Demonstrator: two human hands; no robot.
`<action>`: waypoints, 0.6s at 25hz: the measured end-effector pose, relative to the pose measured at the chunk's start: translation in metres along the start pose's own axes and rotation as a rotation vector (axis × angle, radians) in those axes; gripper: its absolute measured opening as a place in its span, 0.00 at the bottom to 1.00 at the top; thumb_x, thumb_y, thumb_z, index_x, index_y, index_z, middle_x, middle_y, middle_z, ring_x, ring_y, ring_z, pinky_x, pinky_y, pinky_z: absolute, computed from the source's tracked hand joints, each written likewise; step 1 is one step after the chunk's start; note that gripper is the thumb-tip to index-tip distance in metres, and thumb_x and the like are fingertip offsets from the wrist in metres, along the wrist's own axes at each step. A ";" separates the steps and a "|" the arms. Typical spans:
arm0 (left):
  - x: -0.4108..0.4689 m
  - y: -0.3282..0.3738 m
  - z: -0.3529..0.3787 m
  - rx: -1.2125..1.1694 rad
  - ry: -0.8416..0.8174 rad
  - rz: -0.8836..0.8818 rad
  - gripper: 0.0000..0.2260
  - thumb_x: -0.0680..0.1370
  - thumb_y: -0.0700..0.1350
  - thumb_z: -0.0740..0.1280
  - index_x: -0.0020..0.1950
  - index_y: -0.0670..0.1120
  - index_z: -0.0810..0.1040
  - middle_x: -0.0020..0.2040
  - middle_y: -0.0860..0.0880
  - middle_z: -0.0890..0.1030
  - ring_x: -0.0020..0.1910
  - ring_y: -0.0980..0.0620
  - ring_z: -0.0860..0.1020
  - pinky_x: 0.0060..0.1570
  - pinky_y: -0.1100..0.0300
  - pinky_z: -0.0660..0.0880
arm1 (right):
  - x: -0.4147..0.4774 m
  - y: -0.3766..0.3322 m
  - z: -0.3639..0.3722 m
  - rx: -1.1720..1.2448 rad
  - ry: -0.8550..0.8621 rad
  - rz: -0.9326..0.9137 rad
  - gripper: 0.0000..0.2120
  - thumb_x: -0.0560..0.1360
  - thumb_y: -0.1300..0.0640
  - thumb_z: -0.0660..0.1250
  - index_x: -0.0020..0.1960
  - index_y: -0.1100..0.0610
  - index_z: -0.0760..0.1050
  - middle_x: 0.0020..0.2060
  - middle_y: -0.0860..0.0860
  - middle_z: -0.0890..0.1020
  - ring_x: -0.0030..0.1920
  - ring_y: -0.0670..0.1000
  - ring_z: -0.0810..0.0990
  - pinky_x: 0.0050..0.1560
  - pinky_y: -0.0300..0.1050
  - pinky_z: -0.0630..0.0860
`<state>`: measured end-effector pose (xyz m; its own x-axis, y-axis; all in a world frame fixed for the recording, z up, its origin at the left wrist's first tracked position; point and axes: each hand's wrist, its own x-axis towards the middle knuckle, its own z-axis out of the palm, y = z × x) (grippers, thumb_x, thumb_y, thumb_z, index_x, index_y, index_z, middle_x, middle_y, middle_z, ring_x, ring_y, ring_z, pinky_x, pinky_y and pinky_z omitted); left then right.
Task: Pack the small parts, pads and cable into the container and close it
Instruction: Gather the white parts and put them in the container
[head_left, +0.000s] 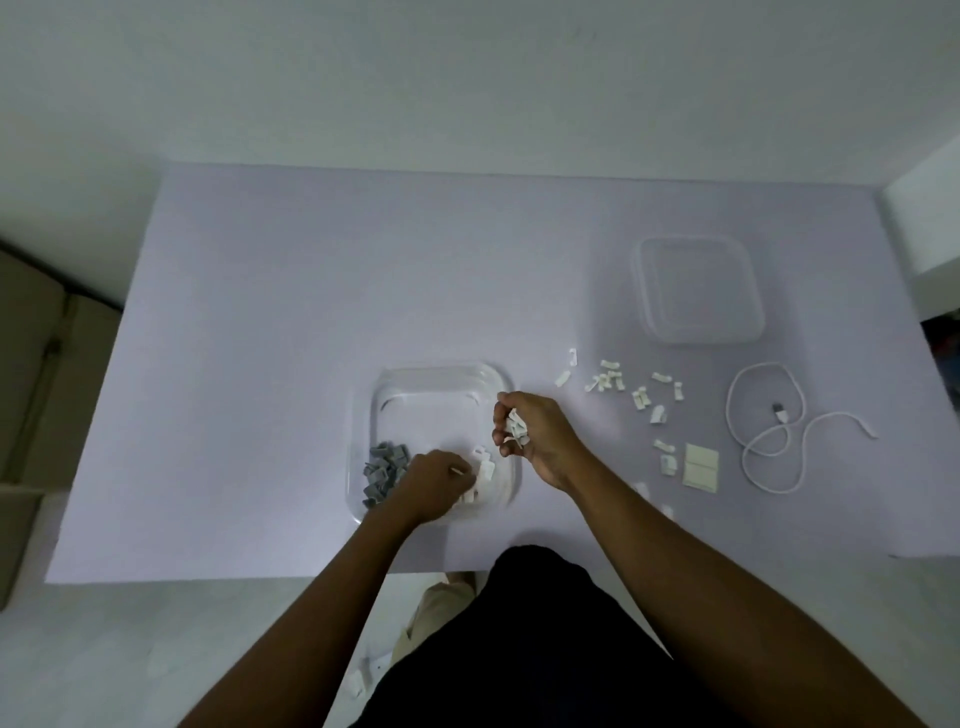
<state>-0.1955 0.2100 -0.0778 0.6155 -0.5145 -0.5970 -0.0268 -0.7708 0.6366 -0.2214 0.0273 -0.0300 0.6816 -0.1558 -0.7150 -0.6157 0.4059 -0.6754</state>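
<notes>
Right hand (535, 436), fingers cupped around white clips (517, 428), should tip low over the container (441, 384); left hand (434, 483) fingers pinch clips inside.

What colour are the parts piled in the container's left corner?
Grey parts, clearest in the head view.

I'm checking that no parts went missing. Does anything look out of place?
Yes: a few small white parts lie on the floor below the table's near edge, by the person's legs. They belong with the loose white clips on the table.
</notes>
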 end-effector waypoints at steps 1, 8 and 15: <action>-0.004 0.001 -0.010 -0.102 0.035 0.001 0.08 0.79 0.45 0.66 0.51 0.44 0.84 0.49 0.45 0.86 0.42 0.51 0.84 0.51 0.52 0.80 | 0.000 -0.001 0.007 -0.034 0.006 -0.016 0.13 0.77 0.55 0.64 0.38 0.61 0.77 0.32 0.56 0.76 0.31 0.54 0.76 0.31 0.45 0.71; -0.027 -0.018 -0.060 0.020 0.806 0.028 0.07 0.78 0.47 0.65 0.53 0.47 0.80 0.46 0.49 0.83 0.47 0.50 0.79 0.45 0.57 0.76 | 0.016 0.021 0.046 -0.252 0.013 -0.059 0.15 0.76 0.56 0.68 0.32 0.58 0.76 0.28 0.54 0.75 0.28 0.53 0.73 0.27 0.42 0.68; -0.018 -0.071 -0.041 -0.170 0.614 -0.197 0.17 0.84 0.51 0.55 0.63 0.39 0.71 0.56 0.39 0.78 0.56 0.40 0.77 0.51 0.53 0.72 | 0.035 0.067 0.061 -1.189 -0.194 -0.127 0.11 0.74 0.52 0.72 0.47 0.60 0.82 0.46 0.56 0.83 0.47 0.55 0.82 0.48 0.46 0.78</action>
<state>-0.1722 0.2898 -0.0923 0.9344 -0.0238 -0.3556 0.2258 -0.7325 0.6422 -0.2141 0.1042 -0.0894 0.7488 0.0449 -0.6613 -0.4491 -0.6993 -0.5561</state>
